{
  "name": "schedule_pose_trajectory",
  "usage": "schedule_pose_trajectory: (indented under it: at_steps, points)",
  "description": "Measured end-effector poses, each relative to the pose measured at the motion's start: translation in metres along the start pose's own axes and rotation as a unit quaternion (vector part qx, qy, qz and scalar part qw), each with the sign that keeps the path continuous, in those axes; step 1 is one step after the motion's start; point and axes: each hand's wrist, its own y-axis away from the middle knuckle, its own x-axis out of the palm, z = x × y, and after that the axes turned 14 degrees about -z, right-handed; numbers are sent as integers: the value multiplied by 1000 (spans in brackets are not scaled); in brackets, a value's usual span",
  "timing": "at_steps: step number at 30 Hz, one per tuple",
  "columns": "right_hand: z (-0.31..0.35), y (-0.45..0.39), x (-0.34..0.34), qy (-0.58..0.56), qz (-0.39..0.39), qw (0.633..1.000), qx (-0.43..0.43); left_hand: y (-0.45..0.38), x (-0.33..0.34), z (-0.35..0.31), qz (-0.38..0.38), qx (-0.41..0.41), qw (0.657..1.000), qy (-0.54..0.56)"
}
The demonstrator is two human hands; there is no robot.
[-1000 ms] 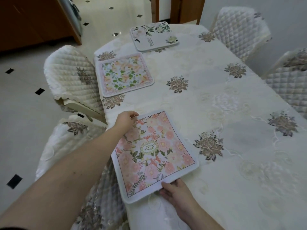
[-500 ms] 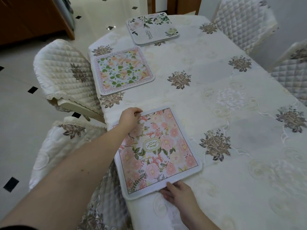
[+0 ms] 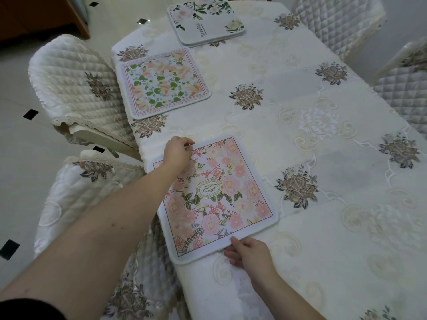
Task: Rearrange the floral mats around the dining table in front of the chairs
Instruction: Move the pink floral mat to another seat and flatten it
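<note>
pink mat (image 3: 215, 199) is laid flat at the surface (image 3: 300, 135) edge by a chair (image 3: 92, 195) | far corner is pinched by left hand (image 3: 178, 153) fingers | near edge is pinched by right hand (image 3: 249, 255) fingers | green mat (image 3: 161, 82) and white mat (image 3: 205, 19) are set farther along

- The pink mat (image 3: 215, 197) slid further onto the table (image 3: 323, 250), away from the near edge, and turned a little.
- Both hands, left hand (image 3: 178, 153) and right hand (image 3: 248, 255), went along with it.

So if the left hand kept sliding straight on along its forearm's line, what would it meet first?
Probably bare tablecloth, then the green-leaf mat; depth is hard to judge, and the left hand might pass right of it.
</note>
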Motion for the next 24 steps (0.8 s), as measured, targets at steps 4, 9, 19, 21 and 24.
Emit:
schedule_pose_trajectory:
  at_steps: [4,9,19,21,24]
  points:
    - [0,-5,-1,15,-9,1000,-11,0,-1,1,-7,-1,1000,10]
    - [-1,-8,2,8,-8,1000,-19,-6,0,1,-18,-10,999,26]
    - [0,-3,0,19,-16,999,-28,7,-5,-7,-13,11,1000,1]
    - [0,-3,-4,18,-19,999,-27,18,-9,-9,-22,16,1000,8]
    - [-2,-4,-14,28,-27,998,-46,42,-15,-11,-43,17,999,23]
